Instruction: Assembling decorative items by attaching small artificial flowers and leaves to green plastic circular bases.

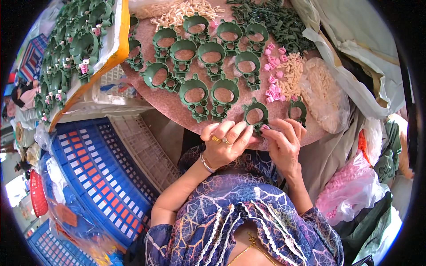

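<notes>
At the near edge of the round table, both hands are together at a green plastic ring-shaped part (256,105) with a narrow lower end. The fingers of my left hand (226,141) are closed on that lower end. A small pink plastic piece (265,127) sits at it, with the thumb and finger of my right hand (284,141) pinched around it. The fingers partly hide how the two pieces meet. Another green ring part (303,108) lies just beyond my right hand. Several more green ring parts (194,82) are spread over the table, left of centre.
Pink pieces (275,93), cream pegs (290,73) and a dark green heap (275,26) lie toward the right and back. A yellow-edged tray (113,57) with green parts stands at left, above a blue basket (80,133). Clear bags (326,88) rest at right.
</notes>
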`<state>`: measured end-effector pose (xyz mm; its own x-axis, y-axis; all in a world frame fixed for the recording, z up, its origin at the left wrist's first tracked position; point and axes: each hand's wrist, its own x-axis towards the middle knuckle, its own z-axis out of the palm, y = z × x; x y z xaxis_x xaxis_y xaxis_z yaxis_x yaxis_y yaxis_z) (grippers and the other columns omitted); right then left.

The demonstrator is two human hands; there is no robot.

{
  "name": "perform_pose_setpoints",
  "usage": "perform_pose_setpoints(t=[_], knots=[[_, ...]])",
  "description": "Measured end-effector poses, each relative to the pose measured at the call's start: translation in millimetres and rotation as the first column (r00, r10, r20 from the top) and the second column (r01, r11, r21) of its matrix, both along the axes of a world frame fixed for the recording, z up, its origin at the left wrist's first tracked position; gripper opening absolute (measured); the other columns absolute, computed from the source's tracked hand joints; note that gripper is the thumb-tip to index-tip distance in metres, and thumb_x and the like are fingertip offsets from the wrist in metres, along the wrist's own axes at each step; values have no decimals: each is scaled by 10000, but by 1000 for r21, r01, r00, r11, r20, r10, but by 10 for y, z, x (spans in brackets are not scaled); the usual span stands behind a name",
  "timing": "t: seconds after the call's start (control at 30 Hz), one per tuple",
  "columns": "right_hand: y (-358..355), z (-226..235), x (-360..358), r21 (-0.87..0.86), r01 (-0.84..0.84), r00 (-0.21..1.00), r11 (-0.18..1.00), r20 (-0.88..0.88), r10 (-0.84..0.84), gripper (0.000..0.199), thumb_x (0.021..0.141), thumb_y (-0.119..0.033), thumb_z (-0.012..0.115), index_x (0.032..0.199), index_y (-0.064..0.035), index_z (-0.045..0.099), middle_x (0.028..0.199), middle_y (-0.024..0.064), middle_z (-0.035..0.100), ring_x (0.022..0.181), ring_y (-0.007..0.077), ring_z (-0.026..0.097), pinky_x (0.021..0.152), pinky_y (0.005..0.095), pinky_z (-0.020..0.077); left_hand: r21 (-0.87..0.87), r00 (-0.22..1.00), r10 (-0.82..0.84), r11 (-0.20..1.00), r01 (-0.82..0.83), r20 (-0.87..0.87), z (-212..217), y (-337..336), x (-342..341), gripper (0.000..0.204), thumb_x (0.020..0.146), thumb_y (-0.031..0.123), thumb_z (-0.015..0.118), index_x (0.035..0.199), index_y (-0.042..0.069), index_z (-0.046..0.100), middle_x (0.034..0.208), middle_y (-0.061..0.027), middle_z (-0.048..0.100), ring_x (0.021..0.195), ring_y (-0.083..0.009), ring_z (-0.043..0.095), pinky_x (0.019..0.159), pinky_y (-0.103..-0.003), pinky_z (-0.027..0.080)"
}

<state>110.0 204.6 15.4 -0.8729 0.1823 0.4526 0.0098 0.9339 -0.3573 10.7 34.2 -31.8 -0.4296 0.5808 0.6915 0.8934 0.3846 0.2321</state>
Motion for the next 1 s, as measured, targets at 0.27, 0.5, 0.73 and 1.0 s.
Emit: perform_pose_setpoints(t=[0.27, 0.5, 0.73, 1.0], knots=[[-44, 27, 7, 4, 37, 999, 999, -38, -37, 184, 705, -121, 802, 853, -155, 698, 1015, -23, 698, 947, 207, 611, 909, 366, 351, 11, 1000, -22, 1000, 22, -14, -35, -9, 3, 322, 794, 381, 755, 1060, 201, 735, 1128, 71, 653, 1043, -128, 543, 949, -372, 309], [-46, 56, 4, -15, 110, 994, 994, 21, -110, 296, 659, -262, 845, 905, -151, 724, 972, 0, 645, 937, 213, 590, 901, 383, 347, 9, 999, -37, 999, 37, -13, -21, -24, -4, 314, 803, 384, 749, 1057, 200, 736, 1126, 71, 654, 1050, -130, 544, 953, -374, 309], [-44, 5, 57, -61, 118, 992, 991, 62, -114, 248, 691, -205, 841, 886, -129, 708, 944, 24, 657, 902, 221, 606, 883, 382, 367, -66, 999, 15, 998, -13, 35, 94, 39, 11, 317, 836, 384, 741, 1093, 199, 719, 1112, 48, 639, 1046, -143, 549, 954, -387, 314], [-57, 80, 46, -205, 143, 987, 968, 102, -124, 201, 705, -83, 818, 837, -101, 667, 925, 47, 659, 895, 231, 619, 878, 381, 370, -148, 984, -153, 975, 165, 89, 157, 76, -31, 241, 789, 254, 768, 987, 133, 701, 1137, -2, 649, 982, -170, 595, 940, -403, 335]])
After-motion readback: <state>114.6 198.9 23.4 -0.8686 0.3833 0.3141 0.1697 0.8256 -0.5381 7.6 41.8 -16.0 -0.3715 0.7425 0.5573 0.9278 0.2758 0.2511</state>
